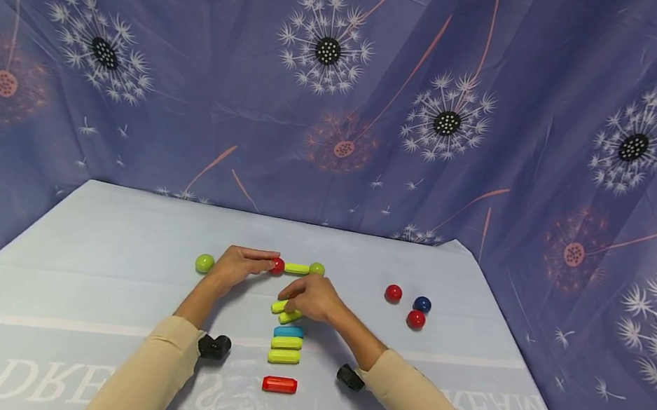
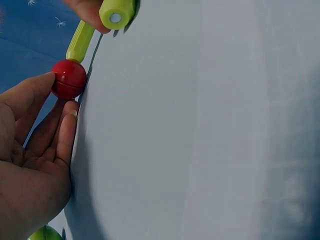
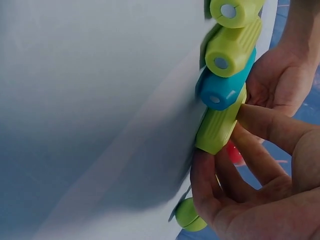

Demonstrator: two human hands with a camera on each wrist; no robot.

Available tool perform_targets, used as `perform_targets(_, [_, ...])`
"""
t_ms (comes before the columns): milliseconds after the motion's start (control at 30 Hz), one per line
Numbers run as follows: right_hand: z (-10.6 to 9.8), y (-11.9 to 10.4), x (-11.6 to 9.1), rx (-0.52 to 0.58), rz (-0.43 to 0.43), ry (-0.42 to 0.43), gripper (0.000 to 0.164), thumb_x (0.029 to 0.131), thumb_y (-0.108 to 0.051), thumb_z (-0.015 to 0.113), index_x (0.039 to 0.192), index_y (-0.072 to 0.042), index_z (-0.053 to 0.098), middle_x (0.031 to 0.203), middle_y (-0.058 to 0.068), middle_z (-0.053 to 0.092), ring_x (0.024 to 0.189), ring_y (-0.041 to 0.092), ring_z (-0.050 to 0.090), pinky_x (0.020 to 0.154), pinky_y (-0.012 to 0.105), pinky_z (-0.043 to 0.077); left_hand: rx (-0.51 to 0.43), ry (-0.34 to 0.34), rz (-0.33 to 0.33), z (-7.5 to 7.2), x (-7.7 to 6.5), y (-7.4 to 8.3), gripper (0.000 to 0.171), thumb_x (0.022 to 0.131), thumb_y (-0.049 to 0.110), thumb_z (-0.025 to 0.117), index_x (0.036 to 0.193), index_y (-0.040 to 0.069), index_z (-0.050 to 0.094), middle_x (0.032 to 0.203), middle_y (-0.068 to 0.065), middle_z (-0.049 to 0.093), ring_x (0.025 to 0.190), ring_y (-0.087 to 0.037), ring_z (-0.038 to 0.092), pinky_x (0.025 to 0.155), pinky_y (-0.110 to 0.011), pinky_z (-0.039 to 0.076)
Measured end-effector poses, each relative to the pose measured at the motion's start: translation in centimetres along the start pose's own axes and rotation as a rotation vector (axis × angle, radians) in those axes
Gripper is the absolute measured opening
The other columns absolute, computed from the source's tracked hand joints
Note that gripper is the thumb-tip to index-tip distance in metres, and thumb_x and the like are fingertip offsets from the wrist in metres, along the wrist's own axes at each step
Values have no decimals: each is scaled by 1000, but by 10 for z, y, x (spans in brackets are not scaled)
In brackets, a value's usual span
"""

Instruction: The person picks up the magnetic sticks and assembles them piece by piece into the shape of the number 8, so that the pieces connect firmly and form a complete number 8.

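The left hand [image 1: 239,267] pinches a red ball [image 1: 277,266] between its fingers on the bench [image 1: 121,273], the ball touching a lime rod [image 1: 296,269] with a green ball [image 1: 317,269] at its far end. Nearer the person, the right hand's [image 1: 316,298] fingers pinch another lime stick [image 3: 217,127], just beyond a blue stick [image 1: 288,331].

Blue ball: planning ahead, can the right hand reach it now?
Probably yes: nothing covers the blue ball, though a red ball sits close and the right hand holds a lime stick.
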State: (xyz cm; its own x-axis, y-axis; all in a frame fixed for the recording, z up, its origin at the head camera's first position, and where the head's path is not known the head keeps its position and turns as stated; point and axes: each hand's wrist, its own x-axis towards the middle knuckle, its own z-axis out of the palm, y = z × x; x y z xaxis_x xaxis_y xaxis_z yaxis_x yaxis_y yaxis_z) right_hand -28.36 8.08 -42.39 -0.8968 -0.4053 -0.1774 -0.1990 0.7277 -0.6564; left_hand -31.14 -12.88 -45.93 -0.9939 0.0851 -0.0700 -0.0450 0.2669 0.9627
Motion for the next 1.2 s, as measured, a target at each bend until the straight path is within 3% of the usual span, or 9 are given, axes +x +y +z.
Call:
perform_targets(267, [0, -1, 1, -14, -6, 1, 11, 83, -15, 79, 92, -18, 83, 89, -4, 78, 80, 10, 62, 71, 27, 49, -4, -1, -13, -1, 1, 0, 31, 93, 21, 73, 123, 15, 75, 129, -6, 71, 127, -27, 60, 104, -46, 49])
perform_targets(700, [1, -2, 2, 17, -9, 31, 12, 83, -14, 79, 94, -17, 82, 91, -4, 78, 86, 12, 62, 76, 28, 49, 12, 9, -16, 0, 1, 0, 31, 94, 22, 73, 123, 15, 75, 129, -6, 71, 126, -26, 61, 104, -45, 49])
perform_targets(1200, [2, -3, 4, 57, -40, 124, 14, 84, -12, 77, 98, -10, 80, 90, 3, 75, 77, 12, 64, 64, 24, 50, 42, 28, -29, 0, 2, 0, 30, 93, 24, 73, 123, 17, 76, 131, -7, 70, 121, -27, 64, 102, -45, 49])
